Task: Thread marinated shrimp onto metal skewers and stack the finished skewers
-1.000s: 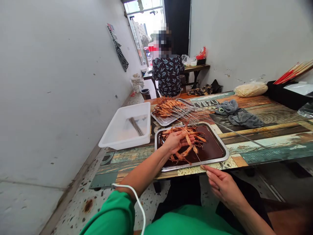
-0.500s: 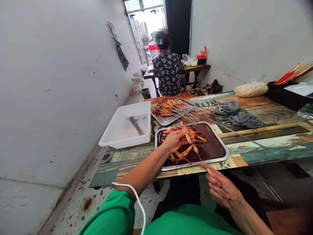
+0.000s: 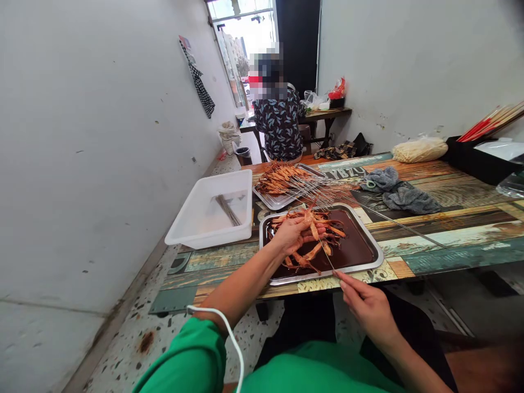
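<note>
My left hand (image 3: 292,236) is closed around a reddish-brown strip of meat (image 3: 314,230) with thin trailing ends, like a duck tongue, above the near metal tray (image 3: 352,269). My right hand (image 3: 366,305) pinches a thin metal skewer (image 3: 329,261) beyond the tray's front edge. The skewer slants up to the meat in my left hand; its tip is hidden there. More such strips (image 3: 305,259) lie in dark brown liquid in the tray, partly covered by my left hand.
Behind stands a second tray (image 3: 273,203) heaped with skewered meat strips (image 3: 282,177). A white plastic tub (image 3: 192,226) holding metal skewers (image 3: 227,209) is at left. Grey cloths (image 3: 409,197), a bagged pale bundle (image 3: 421,149) and a black box (image 3: 470,158) lie right. A person (image 3: 280,125) sits ahead.
My right hand has moved slightly up and left along the skewer, closer to the meat. My left hand stays in place with the meat strip.
</note>
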`<state>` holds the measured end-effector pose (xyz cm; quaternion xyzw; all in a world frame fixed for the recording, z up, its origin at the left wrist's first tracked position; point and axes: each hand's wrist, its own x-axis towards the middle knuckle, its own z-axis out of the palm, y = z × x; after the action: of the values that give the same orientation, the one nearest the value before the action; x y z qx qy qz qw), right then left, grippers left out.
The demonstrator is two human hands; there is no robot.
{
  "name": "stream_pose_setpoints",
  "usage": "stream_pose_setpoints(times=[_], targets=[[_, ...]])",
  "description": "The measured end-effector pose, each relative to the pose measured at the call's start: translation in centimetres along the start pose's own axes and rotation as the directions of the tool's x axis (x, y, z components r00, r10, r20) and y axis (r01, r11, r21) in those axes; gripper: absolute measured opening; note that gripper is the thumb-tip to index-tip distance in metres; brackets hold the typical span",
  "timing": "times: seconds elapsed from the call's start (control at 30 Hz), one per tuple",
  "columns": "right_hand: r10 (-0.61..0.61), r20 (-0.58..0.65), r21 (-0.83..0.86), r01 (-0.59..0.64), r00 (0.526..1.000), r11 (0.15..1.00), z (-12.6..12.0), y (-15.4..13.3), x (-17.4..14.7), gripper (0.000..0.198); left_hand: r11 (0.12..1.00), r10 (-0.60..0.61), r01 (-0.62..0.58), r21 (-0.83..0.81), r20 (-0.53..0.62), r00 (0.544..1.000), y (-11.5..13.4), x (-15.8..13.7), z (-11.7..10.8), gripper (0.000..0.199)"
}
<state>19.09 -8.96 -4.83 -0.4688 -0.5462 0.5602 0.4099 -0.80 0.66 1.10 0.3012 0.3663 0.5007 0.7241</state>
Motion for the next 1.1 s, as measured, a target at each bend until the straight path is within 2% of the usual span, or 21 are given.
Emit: stream_pose_setpoints(times=[0.07, 0.17, 0.2, 0.23, 0.33, 0.4, 0.47, 0.5, 0.53, 0.57, 0.63, 0.7, 0.73, 0.77, 0.8, 0.87, 0.93, 1.03, 1.1], targets=[[0.188, 0.15, 0.25, -0.221, 0.971, 0.943, 0.1, -0.5, 0.2, 0.038, 1.0, -0.003, 0.003, -0.006, -0.004, 1.0, 0.1, 0.0, 0.0, 0.019], [0.245, 0.344, 0.517, -0.4, 0.907, 0.757, 0.2, -1.2, 0.5, 0.036, 1.0, -0.016, 0.016, -0.013, -0.017, 1.0, 0.1, 0.1, -0.2, 0.017], [0.249, 0.366, 0.56, -0.426, 0.897, 0.71, 0.3, -1.3, 0.6, 0.036, 1.0, -0.018, 0.018, -0.015, -0.022, 1.0, 0.1, 0.2, -0.2, 0.017], [0.253, 0.354, 0.567, -0.422, 0.9, 0.708, 0.3, -1.4, 0.6, 0.037, 1.0, -0.014, 0.013, -0.014, -0.024, 1.0, 0.0, 0.2, -0.2, 0.017], [0.255, 0.228, 0.466, -0.335, 0.94, 0.819, -0.4, -1.8, 0.6, 0.044, 0.999, 0.035, -0.035, 0.005, -0.002, 0.999, -0.1, 0.2, 0.0, 0.018], [0.227, 0.107, 0.313, -0.249, 0.968, 0.917, -1.6, -1.9, 0.5, 0.049, 0.997, 0.073, -0.073, 0.012, 0.004, 0.997, -0.2, 0.0, 0.4, 0.021], [0.122, -0.039, 0.033, -0.121, 0.992, 0.992, -3.4, -1.8, 0.4, 0.046, 0.993, 0.121, -0.12, 0.011, -0.033, 0.992, -0.2, -0.1, 0.8, 0.023], [0.022, -0.105, -0.161, -0.039, 0.994, 0.986, -4.4, -1.8, 0.4, 0.043, 0.989, 0.15, -0.149, 0.019, -0.062, 0.987, -0.2, -0.2, 0.9, 0.022], [-0.097, -0.139, -0.374, 0.039, 0.985, 0.927, -5.4, -1.7, 0.5, 0.039, 0.983, 0.181, -0.179, 0.035, -0.089, 0.979, -0.2, -0.2, 1.0, 0.022], [-0.212, -0.139, -0.577, 0.095, 0.967, 0.811, -6.2, -1.7, 0.6, 0.035, 0.977, 0.211, -0.205, 0.059, -0.111, 0.971, -0.3, -0.2, 1.1, 0.023], [-0.347, -0.058, -0.872, 0.122, 0.936, 0.474, -7.5, -1.8, 0.9, 0.034, 0.963, 0.256, -0.24, 0.124, -0.135, 0.957, -0.4, -0.2, 1.1, 0.025], [-0.311, 0.039, -0.986, 0.087, 0.95, 0.143, -8.0, -2.4, 1.4, 0.037, 0.941, 0.3, -0.268, 0.205, -0.145, 0.943, -0.5, -0.1, 1.1, 0.026], [-0.256, 0.068, -0.997, 0.078, 0.964, 0.029, -8.1, -2.8, 1.7, 0.038, 0.926, 0.327, -0.284, 0.249, -0.152, 0.933, -0.6, 0.0, 1.0, 0.027], [-0.197, 0.085, -0.996, 0.078, 0.977, -0.042, -8.0, -3.2, 2.0, 0.041, 0.908, 0.355, -0.301, 0.29, -0.157, 0.922, -0.7, 0.1, 0.8, 0.028], [-0.146, 0.096, -0.993, 0.086, 0.985, -0.075, -7.8, -3.7, 2.3, 0.043, 0.889, 0.384, -0.318, 0.329, -0.157, 0.91, -0.8, 0.2, 0.7, 0.029], [-0.087, 0.108, -0.993, 0.103, 0.99, -0.061, -7.4, -4.5, 2.9, 0.045, 0.85, 0.434, -0.351, 0.394, -0.143, 0.89, -1.0, 0.4, 0.4, 0.03], [-0.068, 0.109, -0.994, 0.109, 0.992, -0.002, -7.0, -5.2, 3.5, 0.041, 0.818, 0.468, -0.38, 0.433, -0.116, 0.876, -1.1, 0.5, 0.1, 0.029], [-0.058, 0.09, -0.986, 0.097, 0.994, 0.139, -7.1, -5.9, 4.0, 0.038, 0.791, 0.494, -0.393, 0.469, -0.11, 0.862, -1.1, 0.6, -0.2, 0.029], [-0.062, 0.068, -0.958, 0.082, 0.996, 0.274, -7.5, -6.2, 4.0, 0.039, 0.781, 0.504, -0.387, 0.491, -0.13, 0.854, -1.0, 0.6, -0.2, 0.029]])
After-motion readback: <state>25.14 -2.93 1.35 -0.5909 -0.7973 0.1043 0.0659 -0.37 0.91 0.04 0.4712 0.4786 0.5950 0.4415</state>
